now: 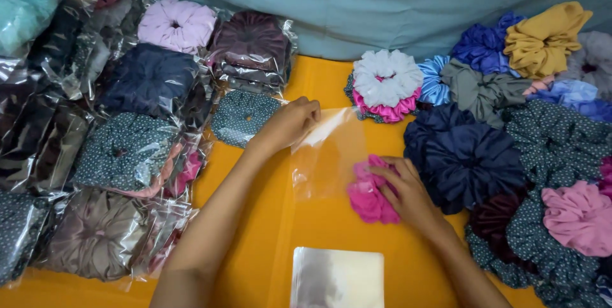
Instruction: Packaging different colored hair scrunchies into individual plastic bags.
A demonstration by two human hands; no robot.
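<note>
We observe a person seated at a counter (pixel 268 238) covered in yellow-orange cloth, with both bare hands at work near its centre. The left hand (pixel 290 123) is closed in a pinch on the upper edge of a clear plastic bag (pixel 328 155), which lies flat with its mouth facing right. The right hand (pixel 408 196) is curled around a bright pink scrunchie (pixel 370 193), fingers wrapped over its right side; the scrunchie sits at the bag's right edge, touching it, and we cannot tell whether any part has entered the bag.

A stack of clear empty bags (pixel 338 277) lies at the near edge of the counter, just below the two hands.

To the left we note a spread of bagged scrunchies (pixel 127 155), each sealed in glossy film: lilac, maroon, navy, dotted teal and brown among them. To the right lies a heap of loose scrunchies (pixel 510 155), unwrapped. Nearest the right hand is a navy scrunchie (pixel 468 161), just beside the pink one. Further back sit a white-and-pink scrunchie (pixel 387 85), a mustard scrunchie (pixel 545 37) and a royal blue one. A pale teal fabric (pixel 382 2) runs along the far side of the counter.
</note>
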